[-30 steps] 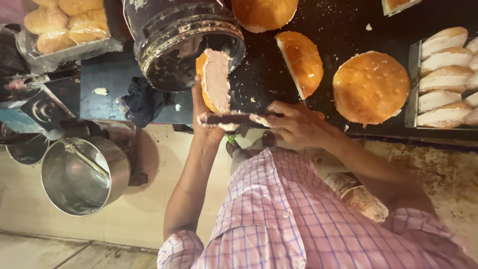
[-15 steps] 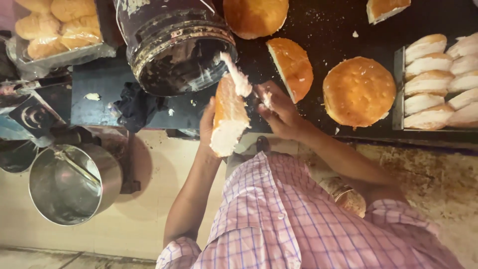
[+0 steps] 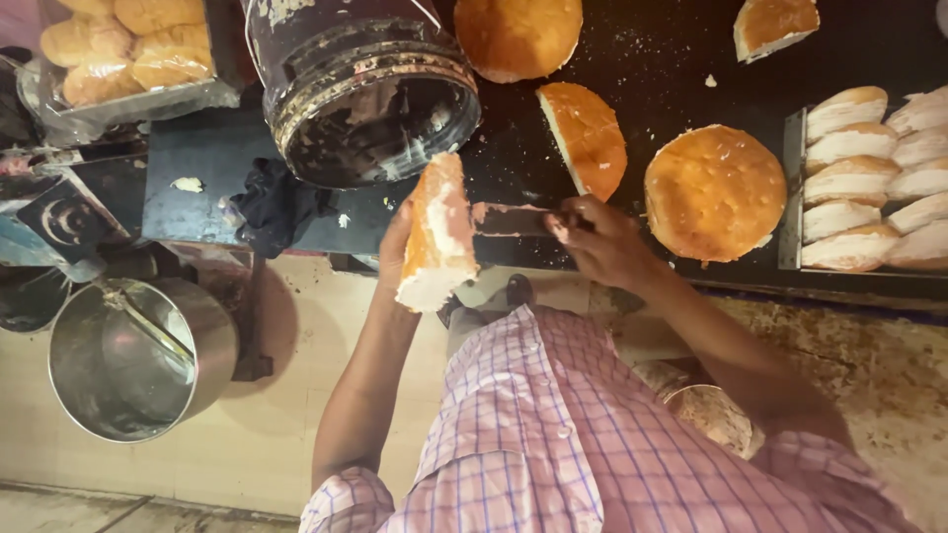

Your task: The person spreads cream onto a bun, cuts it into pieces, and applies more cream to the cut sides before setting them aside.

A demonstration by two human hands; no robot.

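Note:
My left hand (image 3: 393, 249) holds a cut bun half (image 3: 434, 232) upright on its edge, white cut face turned to the right. My right hand (image 3: 604, 242) grips a flat knife (image 3: 509, 219) smeared with pale spread; its blade tip touches the bun's cut face. Just above both hands lies a large dark jar (image 3: 365, 89) on its side, mouth facing me, its rim smeared. A second bun half (image 3: 588, 138) stands on the black griddle (image 3: 652, 69) close to my right hand.
Whole golden buns (image 3: 713, 192) (image 3: 518, 35) and a cut piece (image 3: 775, 25) lie on the griddle. A metal tray (image 3: 792, 188) at right holds several filled buns. A bag of buns (image 3: 128, 49), a dark cloth (image 3: 276, 202) and a steel pot (image 3: 138, 360) are at left.
The knife went up to the jar's mouth and has come back down to the bun's cut face. My left hand has tilted the bun half more upright.

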